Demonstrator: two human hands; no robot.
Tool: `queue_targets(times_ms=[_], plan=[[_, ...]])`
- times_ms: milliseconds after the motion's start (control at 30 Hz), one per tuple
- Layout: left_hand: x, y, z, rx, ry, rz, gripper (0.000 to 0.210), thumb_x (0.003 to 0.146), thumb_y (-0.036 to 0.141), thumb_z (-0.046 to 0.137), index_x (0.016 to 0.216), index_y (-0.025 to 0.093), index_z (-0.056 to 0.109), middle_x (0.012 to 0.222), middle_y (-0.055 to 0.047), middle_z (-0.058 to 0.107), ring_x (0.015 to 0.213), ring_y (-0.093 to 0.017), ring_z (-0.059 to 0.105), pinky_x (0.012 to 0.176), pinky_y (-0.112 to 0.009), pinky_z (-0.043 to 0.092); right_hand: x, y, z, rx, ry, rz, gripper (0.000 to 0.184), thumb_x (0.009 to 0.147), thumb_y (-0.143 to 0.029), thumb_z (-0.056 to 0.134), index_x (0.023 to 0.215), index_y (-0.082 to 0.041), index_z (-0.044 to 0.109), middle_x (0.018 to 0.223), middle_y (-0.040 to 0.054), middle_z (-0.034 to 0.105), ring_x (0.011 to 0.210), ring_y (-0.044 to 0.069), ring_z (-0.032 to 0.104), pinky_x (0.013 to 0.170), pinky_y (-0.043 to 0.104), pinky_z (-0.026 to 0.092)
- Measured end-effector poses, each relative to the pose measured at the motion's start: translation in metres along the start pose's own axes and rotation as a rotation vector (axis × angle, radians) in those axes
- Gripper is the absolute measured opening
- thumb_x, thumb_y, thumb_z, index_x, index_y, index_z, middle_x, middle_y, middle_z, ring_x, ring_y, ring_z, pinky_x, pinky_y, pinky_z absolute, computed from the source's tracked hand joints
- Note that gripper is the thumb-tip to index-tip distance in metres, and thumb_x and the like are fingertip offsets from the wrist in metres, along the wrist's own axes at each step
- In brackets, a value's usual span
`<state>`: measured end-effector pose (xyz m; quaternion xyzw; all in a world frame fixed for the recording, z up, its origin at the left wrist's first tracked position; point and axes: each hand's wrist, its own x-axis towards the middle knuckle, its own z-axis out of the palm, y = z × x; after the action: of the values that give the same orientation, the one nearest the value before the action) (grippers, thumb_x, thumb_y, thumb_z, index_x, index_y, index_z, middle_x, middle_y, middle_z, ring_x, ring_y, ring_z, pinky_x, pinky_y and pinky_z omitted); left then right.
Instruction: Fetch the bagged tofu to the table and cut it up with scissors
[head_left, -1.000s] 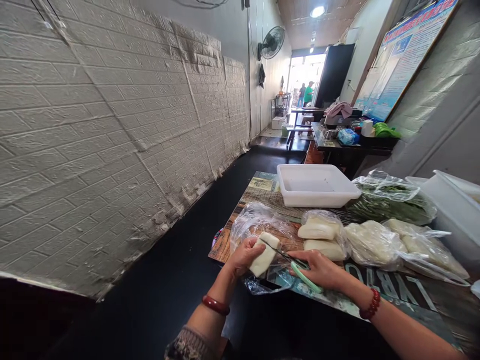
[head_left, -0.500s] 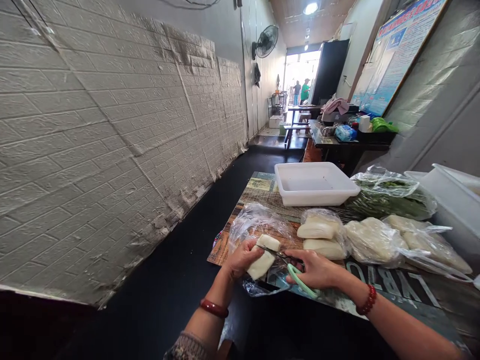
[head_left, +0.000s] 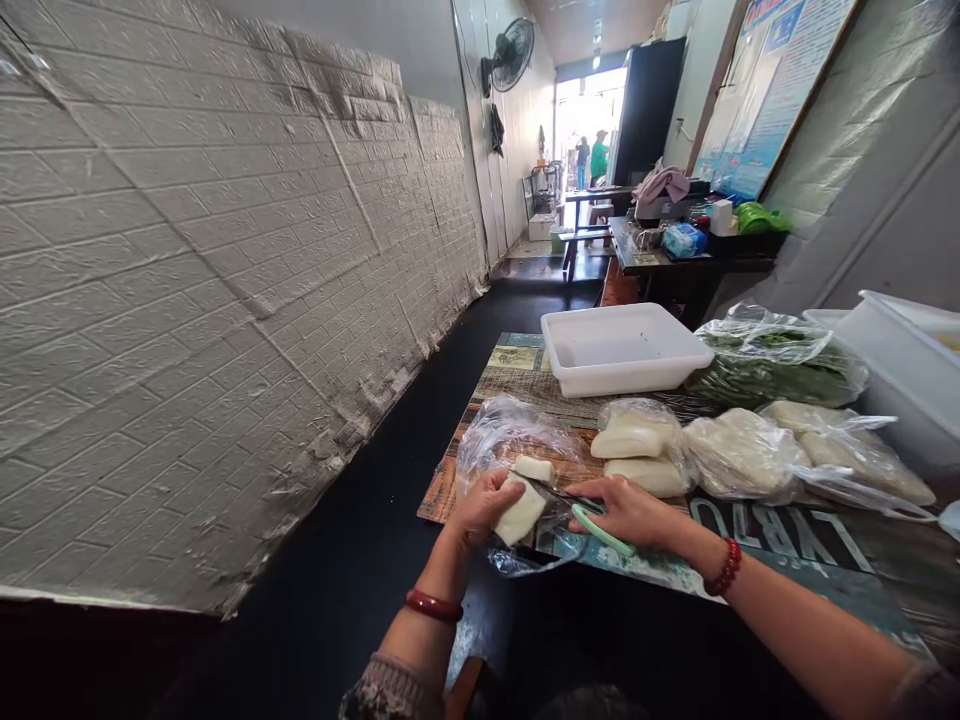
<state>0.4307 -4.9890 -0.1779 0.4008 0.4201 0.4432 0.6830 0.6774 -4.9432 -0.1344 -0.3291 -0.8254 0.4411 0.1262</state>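
In my left hand (head_left: pixel 484 508) is a flat, pale white slab (head_left: pixel 521 517) that looks like dough or rice cake, pinched between thumb and fingers. My right hand (head_left: pixel 626 515) grips scissors (head_left: pixel 604 532) with pale green handles, their dark blades lying across the slab's upper part. A smaller white piece (head_left: pixel 532 467) shows just beyond the blades; whether it is fully cut off I cannot tell. Around and under my left hand lies a crumpled clear plastic bag (head_left: pixel 517 430). Right of it, another clear bag holds thick white slabs (head_left: pixel 637 440).
Two more bags of pale slabs (head_left: pixel 742 455) lie to the right on the patterned tabletop (head_left: pixel 780 560). Behind them stand a white plastic tub (head_left: pixel 630 380), a bag of green leaves (head_left: pixel 780 370) and a larger white bin (head_left: pixel 900 360). A brick-patterned wall (head_left: pixel 225 300) runs along the left.
The view has shifted slightly. Both hands stay at the slab; the scissors have moved further across it, and the far piece now looks shorter.
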Motion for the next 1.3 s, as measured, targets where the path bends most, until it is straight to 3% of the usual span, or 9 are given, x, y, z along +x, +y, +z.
queue_targets(times_ms=[267, 433, 600, 767, 900, 1033, 1167, 1300], plan=[[-0.003, 0.003, -0.002, 0.019, 0.024, 0.004, 0.046, 0.064, 0.048, 0.083, 0.091, 0.012, 0.073, 0.072, -0.006, 0.070, 0.058, -0.013, 0.061, 0.055, -0.021, 0.046, 0.003, -0.004, -0.005, 0.058, -0.087, -0.090, 0.033, 0.083, -0.040, 0.062, 0.105, -0.018, 0.075, 0.088, 0.0022, 0.076, 0.080, 0.023, 0.067, 0.068, 0.028, 0.050], [-0.004, 0.003, 0.000, -0.010, 0.068, 0.014, 0.049, 0.064, 0.046, 0.083, 0.097, 0.013, 0.072, 0.078, -0.008, 0.073, 0.064, -0.017, 0.066, 0.060, -0.025, 0.050, 0.001, -0.007, -0.001, 0.056, -0.012, -0.051, 0.031, 0.082, -0.040, 0.063, 0.096, -0.015, 0.076, 0.081, 0.0028, 0.073, 0.073, 0.019, 0.063, 0.064, 0.026, 0.047], [-0.005, -0.002, -0.002, -0.164, 0.198, 0.094, 0.057, 0.069, 0.048, 0.079, 0.111, 0.014, 0.066, 0.090, -0.011, 0.075, 0.078, -0.025, 0.072, 0.068, -0.030, 0.055, -0.012, 0.000, 0.002, 0.238, 0.062, 0.016, 0.046, 0.083, -0.050, 0.061, 0.110, -0.014, 0.070, 0.083, 0.0045, 0.071, 0.069, 0.018, 0.061, 0.063, 0.027, 0.049], [-0.010, 0.004, 0.005, -0.260, 0.232, 0.198, 0.062, 0.069, 0.036, 0.081, 0.121, 0.015, 0.057, 0.097, -0.011, 0.074, 0.086, -0.024, 0.072, 0.071, -0.029, 0.057, -0.033, 0.007, -0.002, 0.174, 0.148, -0.022, 0.054, 0.085, -0.052, 0.057, 0.122, -0.013, 0.063, 0.100, 0.0085, 0.070, 0.090, 0.023, 0.063, 0.082, 0.033, 0.051], [-0.014, 0.012, 0.016, -0.220, 0.236, 0.210, 0.069, 0.063, 0.026, 0.085, 0.125, 0.018, 0.054, 0.100, -0.009, 0.074, 0.083, -0.022, 0.072, 0.070, -0.028, 0.057, -0.045, 0.006, -0.003, 0.122, 0.120, 0.051, 0.064, 0.081, -0.050, 0.059, 0.132, -0.011, 0.056, 0.102, 0.0102, 0.071, 0.092, 0.025, 0.064, 0.083, 0.035, 0.052], [-0.015, 0.014, 0.021, -0.178, 0.253, 0.225, 0.056, 0.060, 0.024, 0.087, 0.110, 0.016, 0.063, 0.098, -0.007, 0.074, 0.081, -0.020, 0.071, 0.073, -0.028, 0.057, -0.052, 0.004, -0.002, 0.034, 0.131, 0.067, 0.069, 0.076, -0.045, 0.067, 0.136, -0.015, 0.054, 0.110, 0.0104, 0.070, 0.097, 0.026, 0.065, 0.087, 0.037, 0.052], [-0.018, 0.014, 0.026, -0.169, 0.231, 0.208, 0.061, 0.062, 0.027, 0.087, 0.116, 0.019, 0.061, 0.103, -0.008, 0.074, 0.089, -0.022, 0.072, 0.081, -0.032, 0.057, -0.060, 0.004, -0.005, -0.105, 0.124, 0.002, 0.070, 0.071, -0.043, 0.074, 0.135, -0.020, 0.056, 0.124, 0.0115, 0.066, 0.112, 0.030, 0.061, 0.098, 0.041, 0.047], [-0.020, 0.014, 0.032, -0.143, 0.209, 0.201, 0.064, 0.064, 0.033, 0.085, 0.120, 0.017, 0.059, 0.102, -0.010, 0.074, 0.087, -0.024, 0.072, 0.077, -0.032, 0.058, -0.061, 0.002, -0.010, -0.170, 0.050, -0.025, 0.076, 0.072, -0.046, 0.075, 0.140, -0.021, 0.052, 0.131, 0.0124, 0.062, 0.118, 0.031, 0.060, 0.101, 0.041, 0.046]])
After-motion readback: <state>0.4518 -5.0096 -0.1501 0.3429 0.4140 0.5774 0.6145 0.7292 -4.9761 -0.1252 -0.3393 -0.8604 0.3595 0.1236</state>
